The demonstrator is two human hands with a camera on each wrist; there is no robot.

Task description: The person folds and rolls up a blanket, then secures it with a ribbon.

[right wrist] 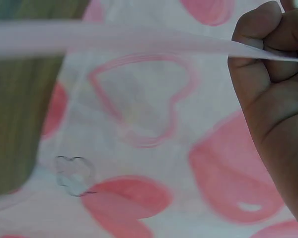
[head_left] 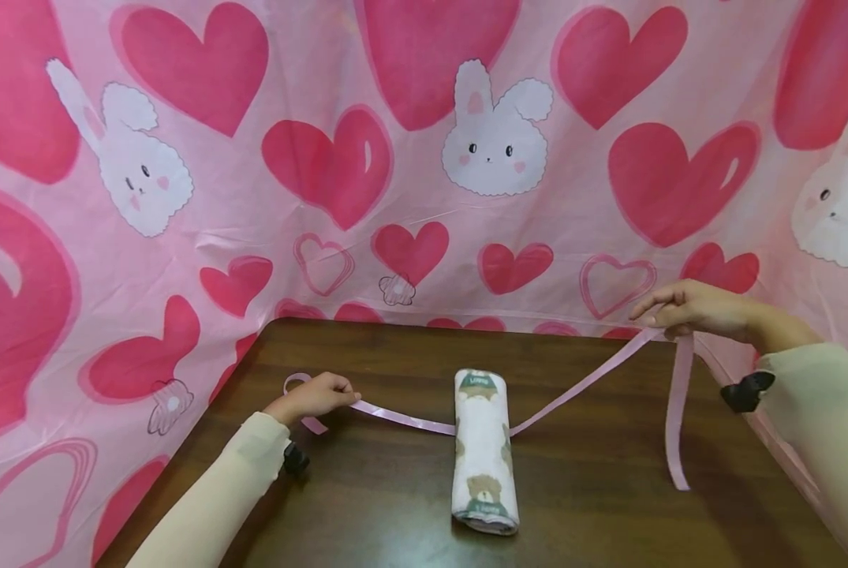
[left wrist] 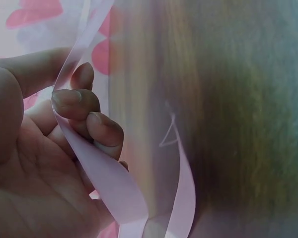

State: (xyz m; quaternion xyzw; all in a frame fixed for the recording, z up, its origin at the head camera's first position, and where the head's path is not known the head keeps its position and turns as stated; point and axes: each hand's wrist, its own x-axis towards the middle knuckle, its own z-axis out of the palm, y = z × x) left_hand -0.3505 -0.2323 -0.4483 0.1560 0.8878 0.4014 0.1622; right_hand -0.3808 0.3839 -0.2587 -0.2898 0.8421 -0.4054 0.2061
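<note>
A rolled cloth (head_left: 482,454), white with brown bear prints and green patches, lay lengthwise on a dark wood-grain table (head_left: 367,497), one end toward the person. A pink ribbon (head_left: 405,420) ran out from both sides of the roll at about the middle of its length; the stretch at the roll itself was hidden, apparently beneath it. To the left of the roll, the left hand (head_left: 313,396) was clamped on the ribbon, pinching it between thumb and curled fingers, low over the table; a loose tail looped down on the far side of that hand from the roll. To the right of the roll and higher than it, the right hand (head_left: 704,310) was also closed around the ribbon, which climbed to it at a slant from the roll, while another tail hung from the fingers, well apart from the roll. Light sleeves (head_left: 211,489) covered both arms, with a black device (head_left: 296,458) near the left wrist, on the side toward the roll, and another black device (head_left: 748,391) at the right one. Beyond the roll rose a pink backdrop (head_left: 424,209) printed with red hearts and white rabbit faces.
</note>
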